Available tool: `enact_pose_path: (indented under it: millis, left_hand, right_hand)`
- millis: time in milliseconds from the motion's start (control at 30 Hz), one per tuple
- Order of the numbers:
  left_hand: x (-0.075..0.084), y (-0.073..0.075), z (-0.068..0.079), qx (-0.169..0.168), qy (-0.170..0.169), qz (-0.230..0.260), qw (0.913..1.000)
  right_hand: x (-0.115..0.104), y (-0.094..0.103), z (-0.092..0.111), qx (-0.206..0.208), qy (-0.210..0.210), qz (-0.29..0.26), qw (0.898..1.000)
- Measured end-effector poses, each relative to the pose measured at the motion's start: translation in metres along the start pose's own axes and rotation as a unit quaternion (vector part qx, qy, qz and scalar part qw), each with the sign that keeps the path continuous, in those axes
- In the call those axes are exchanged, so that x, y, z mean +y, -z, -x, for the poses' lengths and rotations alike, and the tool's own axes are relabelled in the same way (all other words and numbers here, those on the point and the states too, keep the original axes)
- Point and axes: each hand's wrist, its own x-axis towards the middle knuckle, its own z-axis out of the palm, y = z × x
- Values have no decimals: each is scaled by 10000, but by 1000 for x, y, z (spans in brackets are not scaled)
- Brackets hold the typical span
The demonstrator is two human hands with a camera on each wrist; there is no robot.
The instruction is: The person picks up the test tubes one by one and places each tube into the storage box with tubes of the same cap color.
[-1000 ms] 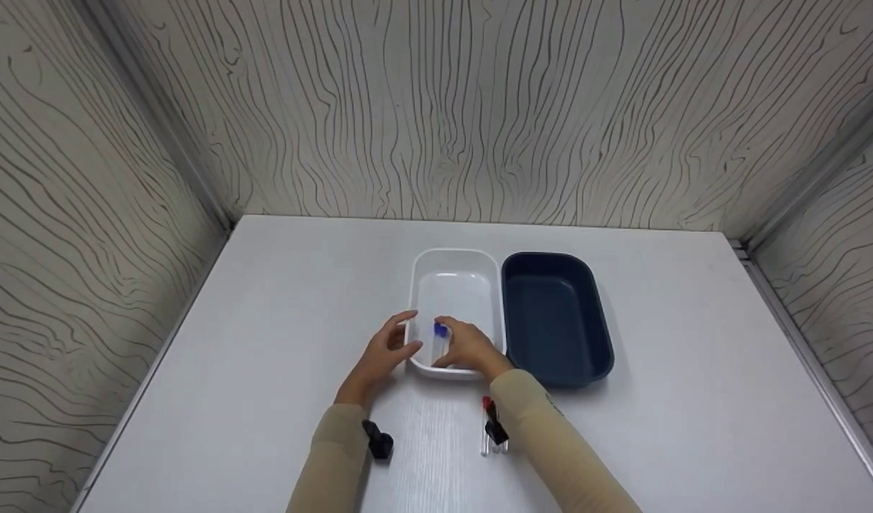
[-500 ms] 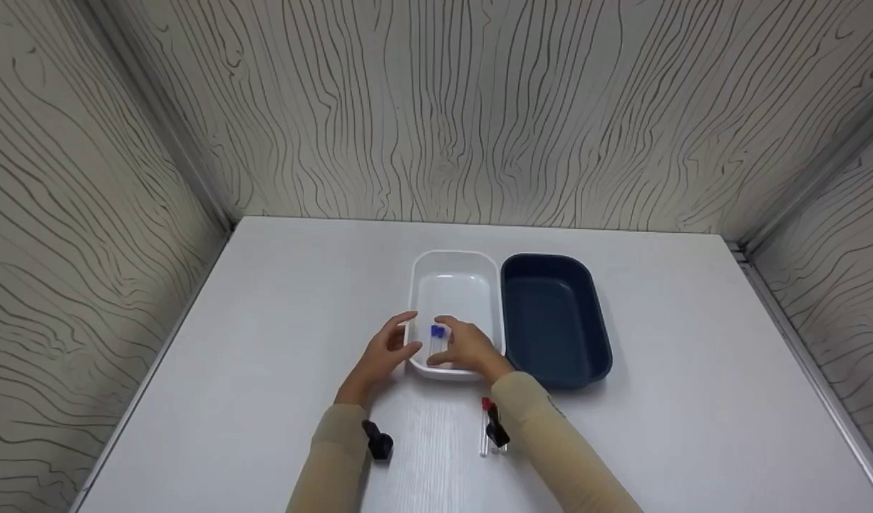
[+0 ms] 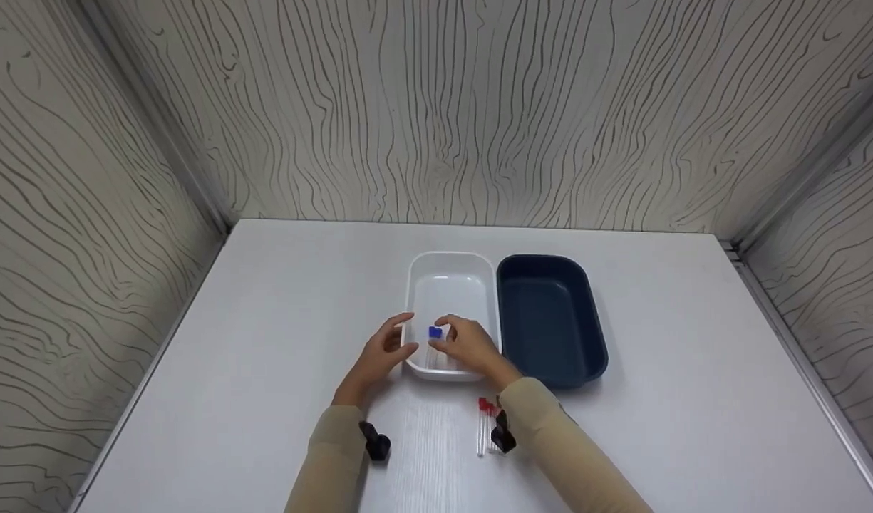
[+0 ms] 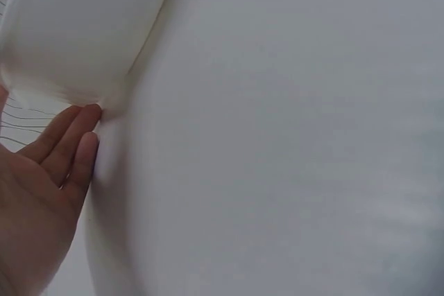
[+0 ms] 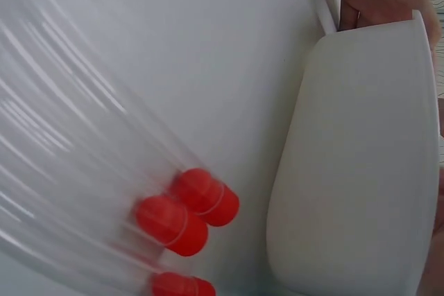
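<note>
My left hand rests against the left side of the white bin, its index finger and thumb reaching over the rim. In the left wrist view, straight fingers lie along the bin's outer wall. My right hand is inside the bin at its near end. Its index finger and thumb stand around the blue caps of clear test tubes lying there; whether they pinch the tubes cannot be made out. Red-capped test tubes lie on the table below my right wrist, their red caps pointing toward the bin.
A dark blue bin stands right beside the white one. Both are on a white table enclosed by wood-grain patterned walls. A small black device sits at my left cuff, another at the right.
My right thumb has moved up toward the blue caps. The blue-capped tubes, slanted earlier, now lie straighter and closer together. The right forearm has shifted slightly right, showing more red caps. My left hand stays put.
</note>
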Motion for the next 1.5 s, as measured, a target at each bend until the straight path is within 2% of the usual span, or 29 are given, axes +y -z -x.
enact_pose_path:
  millis: [267,333,500,800,933,1167,1267,1500]
  left_hand:
    - [1,1,-1,78,335,1,9994]
    - [-1,1,-2,75,312,-12,9995]
    - [-3,1,-2,92,291,73,9995]
    - [0,-2,-1,208,312,-42,9993]
    - [6,-1,1,148,312,34,9994]
    - [32,4,12,-61,409,218,9989]
    - [35,4,15,-77,537,289,9981]
    - [35,3,15,-75,454,321,9984]
  right_hand:
    - [0,7,8,485,395,-555,9965]
    - [1,9,11,551,415,-660,9954]
    - [-1,14,19,525,460,-892,9936]
    - [-4,25,34,364,413,-884,9946]
    - [-4,31,42,310,421,-888,9947]
    - [1,42,58,551,660,-965,9916]
    - [5,45,65,640,656,-992,9908]
    - [11,51,81,867,468,-910,9910]
